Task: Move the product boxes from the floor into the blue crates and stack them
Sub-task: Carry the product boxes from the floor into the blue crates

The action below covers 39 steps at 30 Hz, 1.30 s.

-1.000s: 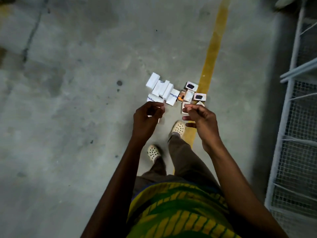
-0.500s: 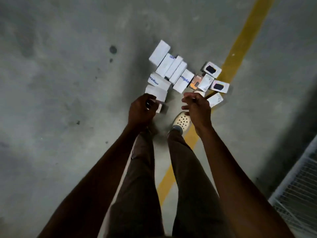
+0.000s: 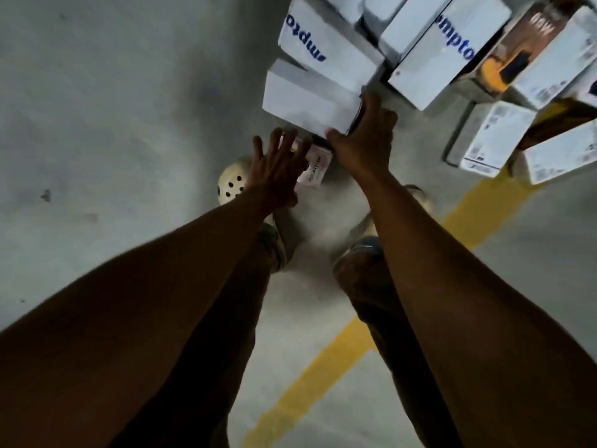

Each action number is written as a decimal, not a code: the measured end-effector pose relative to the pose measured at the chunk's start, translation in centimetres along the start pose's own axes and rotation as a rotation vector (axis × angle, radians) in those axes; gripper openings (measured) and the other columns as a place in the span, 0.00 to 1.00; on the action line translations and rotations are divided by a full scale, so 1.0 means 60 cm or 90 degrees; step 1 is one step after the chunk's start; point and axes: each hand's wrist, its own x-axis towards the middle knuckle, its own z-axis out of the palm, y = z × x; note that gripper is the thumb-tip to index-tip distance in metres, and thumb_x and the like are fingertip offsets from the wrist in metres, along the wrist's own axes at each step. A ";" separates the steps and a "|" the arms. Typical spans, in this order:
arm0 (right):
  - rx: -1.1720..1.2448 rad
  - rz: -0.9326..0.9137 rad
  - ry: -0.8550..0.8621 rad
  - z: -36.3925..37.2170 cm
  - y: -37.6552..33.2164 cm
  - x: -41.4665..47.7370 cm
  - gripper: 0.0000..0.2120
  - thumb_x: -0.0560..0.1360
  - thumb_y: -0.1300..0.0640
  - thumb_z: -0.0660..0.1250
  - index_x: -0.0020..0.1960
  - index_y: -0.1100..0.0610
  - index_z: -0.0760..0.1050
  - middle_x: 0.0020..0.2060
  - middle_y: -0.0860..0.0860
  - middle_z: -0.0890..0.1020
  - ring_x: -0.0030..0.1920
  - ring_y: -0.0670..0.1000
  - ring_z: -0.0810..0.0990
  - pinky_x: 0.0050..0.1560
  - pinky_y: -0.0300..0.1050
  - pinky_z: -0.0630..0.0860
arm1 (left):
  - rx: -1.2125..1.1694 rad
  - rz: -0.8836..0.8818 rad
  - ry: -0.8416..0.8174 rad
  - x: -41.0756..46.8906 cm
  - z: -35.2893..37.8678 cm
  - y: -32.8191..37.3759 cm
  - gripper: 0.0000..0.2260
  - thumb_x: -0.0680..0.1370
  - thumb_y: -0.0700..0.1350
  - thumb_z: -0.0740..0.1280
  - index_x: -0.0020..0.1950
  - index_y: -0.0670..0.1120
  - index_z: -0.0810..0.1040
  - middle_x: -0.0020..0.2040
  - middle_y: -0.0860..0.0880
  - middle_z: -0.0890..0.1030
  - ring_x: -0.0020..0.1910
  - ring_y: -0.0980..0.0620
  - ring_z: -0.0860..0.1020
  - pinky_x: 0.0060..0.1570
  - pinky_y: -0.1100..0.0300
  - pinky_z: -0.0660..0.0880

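Right hand grip unclear (white box), pile cropped

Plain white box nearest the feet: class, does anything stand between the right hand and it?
Nothing visible does. The right hand clasps the plain white box at its near corner, thumb on top. The left hand is spread open above a small labelled box.

Both arms reach far down. The left hand is flat with its fingers spread wide. The right hand curls round the corner of a white box.
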 end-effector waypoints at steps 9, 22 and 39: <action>0.036 -0.027 0.034 -0.023 -0.015 0.001 0.32 0.67 0.49 0.82 0.68 0.54 0.77 0.63 0.54 0.81 0.63 0.52 0.78 0.56 0.39 0.71 | -0.042 -0.018 0.131 -0.049 -0.050 -0.054 0.39 0.70 0.47 0.75 0.77 0.46 0.63 0.74 0.41 0.68 0.73 0.39 0.63 0.68 0.44 0.62; 0.495 0.073 0.204 -0.472 -0.439 -0.498 0.23 0.63 0.47 0.83 0.48 0.59 0.80 0.42 0.54 0.87 0.42 0.56 0.87 0.43 0.55 0.84 | -0.662 -0.230 0.393 -0.539 -0.647 -0.043 0.31 0.66 0.60 0.81 0.55 0.49 0.67 0.46 0.54 0.79 0.46 0.51 0.80 0.44 0.58 0.74; 1.151 -0.161 0.312 -0.690 -0.673 -1.093 0.11 0.78 0.61 0.70 0.60 0.57 0.76 0.57 0.59 0.84 0.50 0.55 0.86 0.44 0.46 0.84 | -0.889 0.221 0.537 -1.020 -1.065 0.123 0.33 0.65 0.63 0.79 0.66 0.52 0.78 0.61 0.52 0.81 0.58 0.53 0.81 0.61 0.50 0.79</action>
